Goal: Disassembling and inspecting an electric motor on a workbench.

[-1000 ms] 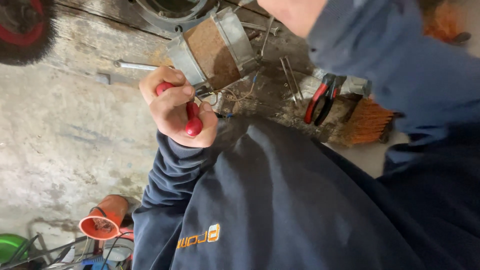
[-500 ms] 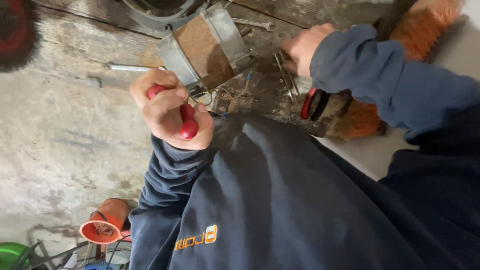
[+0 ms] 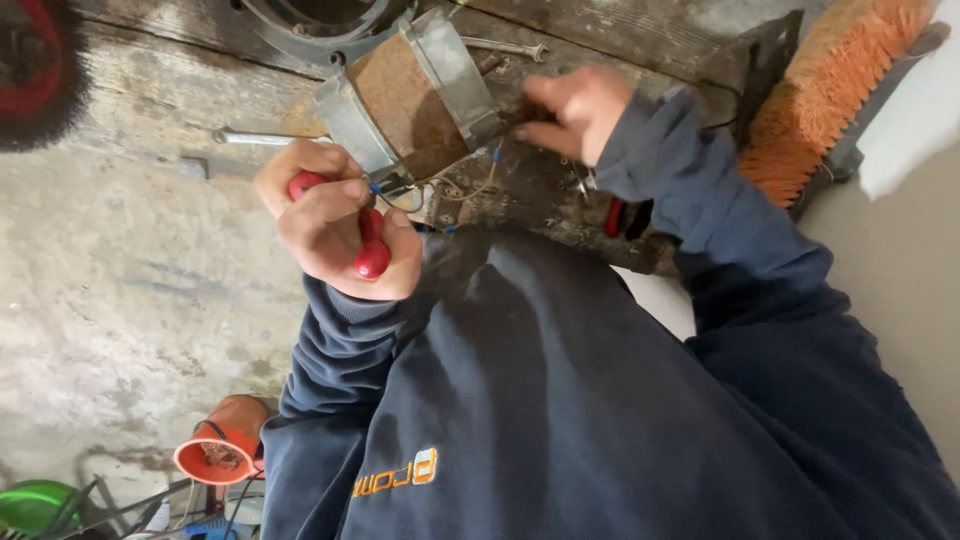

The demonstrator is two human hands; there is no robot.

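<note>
A rusty metal motor part (image 3: 410, 95) with silver end bands lies on a worn wooden board (image 3: 160, 70). Thin wires (image 3: 455, 190) hang from its near side. My left hand (image 3: 335, 220) is closed around the red handles of pliers (image 3: 370, 250), just below and left of the motor part, with the jaws hidden near the wires. My right hand (image 3: 570, 110) reaches to the right end of the motor part, fingers bent and touching it; whether it pinches anything is hidden.
A wrench (image 3: 265, 138) and a second wrench (image 3: 505, 45) lie on the board. Red-handled pliers (image 3: 625, 215) lie under my right sleeve. An orange-bristled brush (image 3: 820, 95) sits at the right. A round metal housing (image 3: 310, 25) is at the top. An orange cup (image 3: 222, 445) stands below.
My right hand has moved left from the red-handled pliers on the board to the right end of the motor part. My left hand keeps its grip on the pliers.
</note>
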